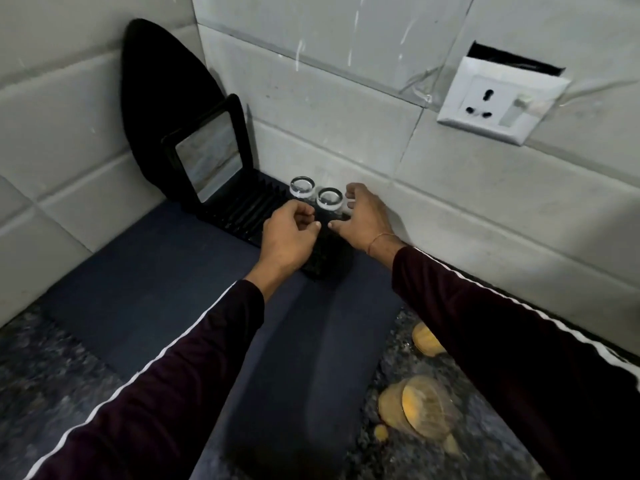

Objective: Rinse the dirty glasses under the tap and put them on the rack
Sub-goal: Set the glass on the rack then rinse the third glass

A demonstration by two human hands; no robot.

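Observation:
Two clear glasses stand upside down at the wall end of a black ribbed rack (242, 211): the farther glass (302, 187) and the nearer glass (329, 199). My right hand (363, 220) is open, its fingers spread around the right side of the nearer glass without closing on it. On that glass's left side is my left hand (289, 237), fingers curled and thumb meeting the fingertips, with nothing seen in it. Two dirty glasses with yellow residue lie on the counter at lower right, one large (420, 407) and one partly hidden under my right sleeve (427, 341).
The rack sits on a dark blue mat (166, 292) over a speckled granite counter (52, 382). A black oval tray (162, 98) and a black-framed rectangular piece (207, 154) lean in the tiled corner. A dark speckled block (332, 263) is below my hands. A wall socket (498, 102) is at upper right.

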